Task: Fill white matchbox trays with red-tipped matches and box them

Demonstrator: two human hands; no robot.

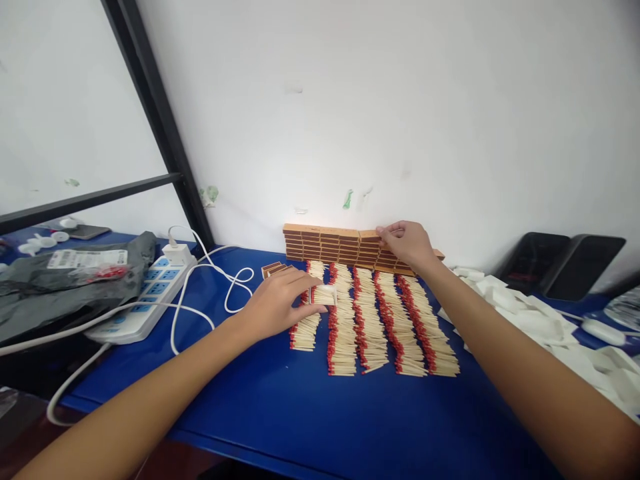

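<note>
My left hand point(274, 300) is closed on a small white matchbox tray point(323, 295), thumb below and fingers above it, over the leftmost rows of matches. Several rows of red-tipped matches point(370, 320) lie side by side on the blue table point(320, 420). Behind them, stacked matchboxes point(325, 243) with brown striking sides form a low wall. My right hand point(407, 241) is at the top of that stack, its thumb and fingertips pinched at a matchbox point(371, 234). A few more matchboxes point(275, 268) sit just behind my left hand, partly hidden by it.
On the right lies a heap of white trays point(520, 310), with two dark phone-like devices point(580, 267) behind. A white power strip point(150, 297) with trailing cables point(180, 307) and a grey plastic bag point(75, 280) are at left. A black metal frame point(160, 113) rises by the wall.
</note>
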